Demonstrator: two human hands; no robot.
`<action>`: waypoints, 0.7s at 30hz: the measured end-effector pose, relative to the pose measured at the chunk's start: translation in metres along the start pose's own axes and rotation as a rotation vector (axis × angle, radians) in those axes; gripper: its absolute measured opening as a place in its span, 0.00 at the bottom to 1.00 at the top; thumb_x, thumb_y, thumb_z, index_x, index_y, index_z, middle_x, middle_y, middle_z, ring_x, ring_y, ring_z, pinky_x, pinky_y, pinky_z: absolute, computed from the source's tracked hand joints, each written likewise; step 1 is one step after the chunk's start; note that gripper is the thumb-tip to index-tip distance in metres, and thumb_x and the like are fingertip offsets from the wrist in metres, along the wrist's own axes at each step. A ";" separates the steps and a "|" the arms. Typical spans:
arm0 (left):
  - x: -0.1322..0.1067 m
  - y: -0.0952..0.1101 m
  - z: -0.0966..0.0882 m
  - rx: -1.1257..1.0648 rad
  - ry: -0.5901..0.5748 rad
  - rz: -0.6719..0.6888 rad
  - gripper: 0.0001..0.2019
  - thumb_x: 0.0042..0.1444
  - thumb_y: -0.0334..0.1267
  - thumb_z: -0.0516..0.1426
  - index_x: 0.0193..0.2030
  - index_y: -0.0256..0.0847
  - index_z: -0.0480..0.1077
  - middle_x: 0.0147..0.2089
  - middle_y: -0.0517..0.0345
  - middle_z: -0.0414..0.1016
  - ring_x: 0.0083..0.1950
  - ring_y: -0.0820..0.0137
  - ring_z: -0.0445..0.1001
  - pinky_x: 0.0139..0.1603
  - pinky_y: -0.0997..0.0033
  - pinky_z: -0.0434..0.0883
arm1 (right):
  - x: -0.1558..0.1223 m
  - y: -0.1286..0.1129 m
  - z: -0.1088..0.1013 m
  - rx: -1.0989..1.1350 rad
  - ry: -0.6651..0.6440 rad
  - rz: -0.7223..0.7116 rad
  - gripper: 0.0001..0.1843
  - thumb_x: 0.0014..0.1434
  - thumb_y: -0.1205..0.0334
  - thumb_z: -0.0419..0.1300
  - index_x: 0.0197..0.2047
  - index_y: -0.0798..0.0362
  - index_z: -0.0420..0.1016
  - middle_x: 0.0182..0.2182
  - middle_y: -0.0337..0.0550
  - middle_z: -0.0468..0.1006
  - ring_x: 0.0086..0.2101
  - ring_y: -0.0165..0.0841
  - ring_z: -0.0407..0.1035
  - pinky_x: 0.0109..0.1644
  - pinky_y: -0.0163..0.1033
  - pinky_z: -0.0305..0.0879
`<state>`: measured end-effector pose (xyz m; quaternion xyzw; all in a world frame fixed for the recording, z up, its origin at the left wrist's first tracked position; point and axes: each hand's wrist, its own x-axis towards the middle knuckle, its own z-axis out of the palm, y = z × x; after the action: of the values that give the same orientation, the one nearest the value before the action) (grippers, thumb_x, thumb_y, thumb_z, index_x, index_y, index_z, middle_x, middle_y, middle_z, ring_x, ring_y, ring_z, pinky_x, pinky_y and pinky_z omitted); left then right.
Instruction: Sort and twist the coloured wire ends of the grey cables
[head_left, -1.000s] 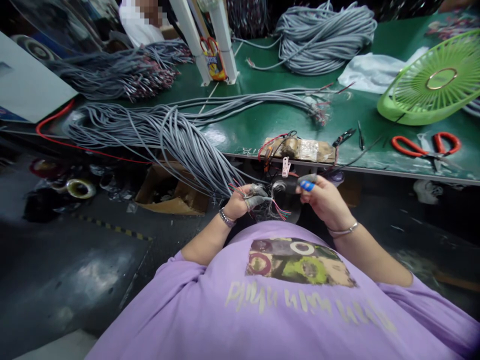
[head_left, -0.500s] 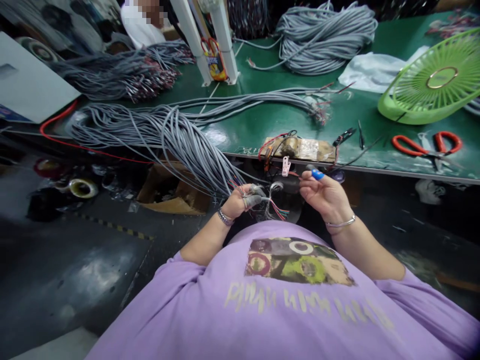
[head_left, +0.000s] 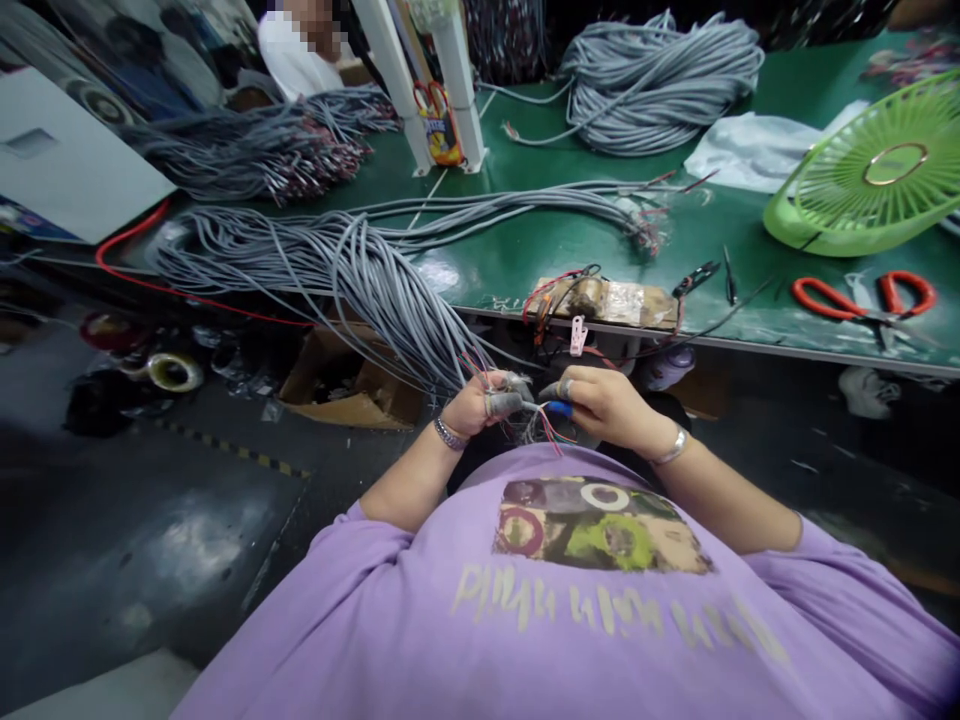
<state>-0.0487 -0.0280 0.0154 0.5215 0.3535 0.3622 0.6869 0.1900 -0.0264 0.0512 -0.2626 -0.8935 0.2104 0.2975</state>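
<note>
My left hand [head_left: 480,402], with grey coverings on thumb and finger, pinches the end of a grey cable from the big bundle [head_left: 397,300]. Thin coloured wires [head_left: 553,430], red, green and white among them, fan out of that cable end, along with pale strands. My right hand [head_left: 600,402] has come up against the same end from the right. Its fingertips, one in a blue cover, are pressed together at the base of the loose wires; exactly what they grip is too small to make out.
On the green bench [head_left: 510,240] are a small wired board [head_left: 607,300] with a pink clip [head_left: 578,336], black snips [head_left: 696,279], red-handled scissors [head_left: 862,300] and a green fan [head_left: 877,165]. A coiled cable [head_left: 664,85] lies behind. An open carton [head_left: 352,385] stands below.
My right hand has moved left and turned over, from apart beside the clip to the cable end. The pale strands that curled upward no longer stand up. My left hand keeps its hold.
</note>
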 end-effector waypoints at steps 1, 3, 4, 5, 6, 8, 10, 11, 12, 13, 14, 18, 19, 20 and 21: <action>-0.001 0.001 0.000 0.015 -0.022 -0.012 0.23 0.42 0.53 0.69 0.30 0.33 0.73 0.17 0.66 0.61 0.14 0.84 0.51 0.14 0.80 0.45 | -0.001 0.004 -0.004 0.070 -0.039 0.021 0.11 0.65 0.61 0.54 0.36 0.54 0.76 0.30 0.45 0.74 0.30 0.31 0.68 0.35 0.37 0.64; -0.002 0.004 0.000 0.031 -0.074 -0.034 0.22 0.42 0.52 0.69 0.30 0.33 0.74 0.18 0.64 0.63 0.14 0.84 0.51 0.14 0.79 0.46 | -0.005 0.015 -0.013 0.271 -0.112 0.105 0.14 0.64 0.54 0.56 0.32 0.54 0.74 0.26 0.41 0.72 0.27 0.30 0.65 0.33 0.36 0.63; -0.002 0.005 0.000 0.032 -0.097 -0.040 0.21 0.42 0.52 0.70 0.30 0.33 0.74 0.18 0.64 0.64 0.14 0.84 0.51 0.14 0.79 0.47 | -0.009 0.021 -0.017 0.386 -0.124 0.177 0.16 0.63 0.51 0.58 0.30 0.54 0.74 0.25 0.39 0.71 0.26 0.29 0.64 0.32 0.36 0.62; -0.001 0.007 0.000 0.030 -0.116 -0.045 0.21 0.42 0.51 0.70 0.29 0.32 0.75 0.19 0.63 0.65 0.14 0.84 0.52 0.14 0.79 0.47 | -0.014 0.028 -0.021 0.503 -0.090 0.266 0.18 0.62 0.48 0.59 0.29 0.54 0.73 0.23 0.38 0.70 0.25 0.28 0.62 0.30 0.35 0.61; -0.001 0.007 0.000 0.028 -0.127 -0.050 0.21 0.41 0.51 0.70 0.29 0.32 0.75 0.19 0.63 0.65 0.14 0.84 0.52 0.14 0.80 0.47 | -0.019 0.035 -0.023 0.616 -0.007 0.370 0.19 0.60 0.46 0.61 0.29 0.54 0.73 0.22 0.37 0.69 0.23 0.27 0.61 0.28 0.35 0.60; 0.001 0.007 0.001 0.014 -0.089 -0.029 0.21 0.41 0.51 0.70 0.30 0.33 0.75 0.18 0.63 0.65 0.14 0.84 0.52 0.13 0.80 0.47 | -0.030 0.048 -0.024 0.811 0.262 0.575 0.20 0.57 0.44 0.63 0.29 0.53 0.71 0.19 0.34 0.64 0.20 0.24 0.55 0.25 0.34 0.56; 0.004 0.006 0.001 -0.026 0.012 0.047 0.22 0.41 0.52 0.70 0.30 0.34 0.74 0.17 0.65 0.63 0.13 0.84 0.52 0.13 0.80 0.46 | -0.038 0.059 -0.020 0.947 0.484 0.723 0.21 0.53 0.42 0.66 0.27 0.51 0.68 0.15 0.30 0.56 0.17 0.23 0.49 0.22 0.33 0.52; 0.006 0.006 0.002 -0.049 0.070 0.096 0.21 0.41 0.53 0.69 0.31 0.35 0.74 0.16 0.66 0.62 0.13 0.84 0.52 0.13 0.80 0.47 | -0.039 0.062 -0.017 0.996 0.520 0.773 0.23 0.52 0.41 0.67 0.25 0.51 0.65 0.14 0.29 0.53 0.16 0.22 0.46 0.21 0.33 0.51; 0.009 0.005 0.004 -0.069 0.119 0.144 0.21 0.42 0.53 0.69 0.31 0.35 0.73 0.16 0.67 0.61 0.13 0.84 0.52 0.13 0.80 0.47 | -0.039 0.065 -0.012 1.029 0.516 0.810 0.26 0.50 0.39 0.67 0.24 0.50 0.63 0.14 0.28 0.51 0.16 0.22 0.45 0.20 0.33 0.51; 0.012 0.006 0.007 -0.083 0.153 0.186 0.21 0.43 0.53 0.69 0.30 0.36 0.72 0.16 0.67 0.61 0.13 0.84 0.52 0.14 0.80 0.48 | -0.037 0.067 -0.007 1.052 0.496 0.836 0.28 0.49 0.36 0.67 0.24 0.50 0.62 0.14 0.28 0.51 0.15 0.22 0.44 0.19 0.33 0.51; 0.016 0.006 0.010 -0.087 0.172 0.217 0.21 0.43 0.52 0.69 0.30 0.36 0.72 0.16 0.67 0.61 0.14 0.84 0.53 0.14 0.80 0.49 | -0.033 0.069 -0.001 1.071 0.472 0.854 0.29 0.49 0.34 0.66 0.24 0.51 0.62 0.14 0.28 0.53 0.15 0.22 0.45 0.19 0.33 0.51; 0.028 0.011 0.027 -0.043 0.164 0.270 0.19 0.48 0.52 0.67 0.34 0.36 0.73 0.16 0.67 0.62 0.14 0.83 0.53 0.13 0.80 0.48 | -0.007 0.072 0.019 1.131 0.444 0.882 0.32 0.49 0.28 0.61 0.29 0.53 0.70 0.21 0.38 0.70 0.17 0.22 0.53 0.20 0.33 0.54; 0.031 0.012 0.031 -0.020 0.152 0.268 0.20 0.49 0.53 0.66 0.35 0.36 0.73 0.16 0.67 0.62 0.14 0.83 0.53 0.13 0.80 0.48 | 0.000 0.072 0.022 1.146 0.414 0.872 0.33 0.48 0.28 0.61 0.30 0.53 0.71 0.23 0.40 0.72 0.17 0.23 0.55 0.20 0.33 0.54; 0.034 0.012 0.034 0.003 0.146 0.266 0.20 0.49 0.53 0.66 0.36 0.36 0.74 0.17 0.67 0.63 0.14 0.83 0.53 0.13 0.80 0.48 | 0.006 0.071 0.024 1.160 0.381 0.855 0.33 0.47 0.28 0.61 0.31 0.53 0.71 0.24 0.40 0.73 0.18 0.24 0.57 0.20 0.33 0.54; 0.036 0.012 0.036 0.021 0.151 0.266 0.20 0.50 0.53 0.66 0.36 0.36 0.74 0.17 0.67 0.63 0.14 0.83 0.53 0.13 0.80 0.49 | 0.011 0.070 0.025 1.172 0.350 0.835 0.33 0.46 0.28 0.63 0.31 0.53 0.72 0.24 0.41 0.73 0.19 0.25 0.58 0.20 0.34 0.55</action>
<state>-0.0011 -0.0109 0.0304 0.5423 0.3359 0.4844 0.5987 0.1906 0.0285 0.0003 -0.4086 -0.3998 0.7035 0.4223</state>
